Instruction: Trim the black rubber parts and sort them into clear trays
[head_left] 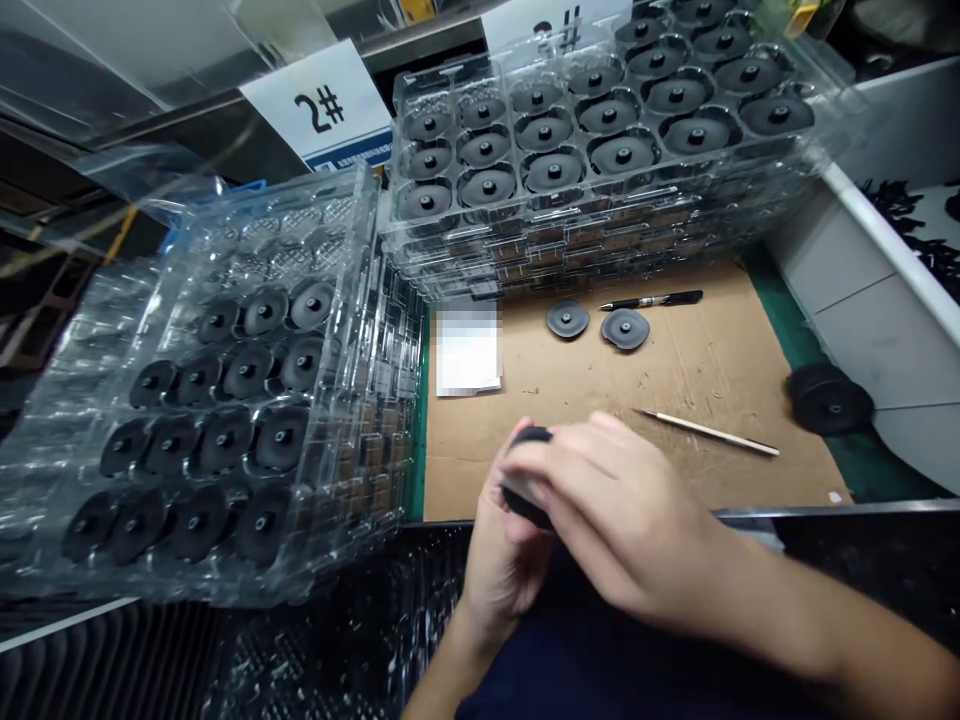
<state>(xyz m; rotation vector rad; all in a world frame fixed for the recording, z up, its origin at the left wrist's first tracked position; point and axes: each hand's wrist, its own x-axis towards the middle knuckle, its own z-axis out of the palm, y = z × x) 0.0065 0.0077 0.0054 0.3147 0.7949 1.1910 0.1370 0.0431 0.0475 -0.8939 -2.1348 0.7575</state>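
Both my hands meet over the near edge of the cardboard sheet, closed around a black disc-shaped part. My left hand grips it from the left and below. Over its right side lies my right hand, with its fingers bent against the disc and slightly blurred; they cover much of the part. Beyond the hands, two similar black discs rest on the cardboard, beside a black pen. A thin white stick with a dark tip lies to the right of my right hand.
Clear plastic trays of black discs are stacked at left, and another stack of clear trays stands at the back. More black discs lie at the right by a grey bin wall. A "2#" sign stands behind.
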